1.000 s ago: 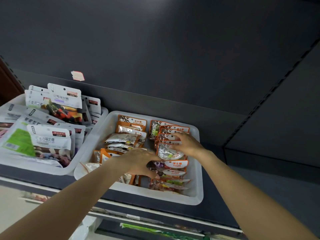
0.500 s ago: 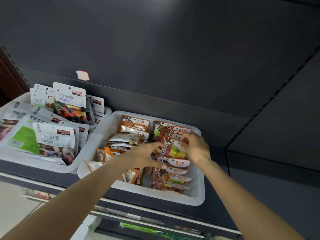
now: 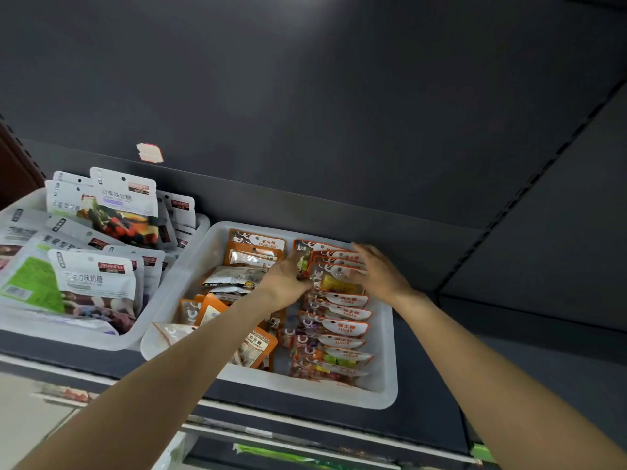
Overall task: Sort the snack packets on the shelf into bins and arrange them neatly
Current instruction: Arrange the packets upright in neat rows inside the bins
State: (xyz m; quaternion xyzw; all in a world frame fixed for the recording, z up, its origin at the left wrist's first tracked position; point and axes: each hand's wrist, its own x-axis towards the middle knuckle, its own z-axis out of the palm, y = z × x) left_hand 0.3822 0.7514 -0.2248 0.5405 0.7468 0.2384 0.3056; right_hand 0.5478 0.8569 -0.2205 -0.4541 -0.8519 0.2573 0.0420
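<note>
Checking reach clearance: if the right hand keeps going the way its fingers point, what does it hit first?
The right hand points up-left over the orange-topped candy packets at the back of the white plastic bin. It would likely meet those packets first, then the bin's back wall; depth is unclear.

Two bare arms, nothing worn

The left hand (image 3: pixel 288 283) and right hand (image 3: pixel 381 274) carry no gloves, rings or watch; both forearms show bare from the wrists to the frame's lower edge, with no sleeve, cuff or band visible anywhere along them.
</note>
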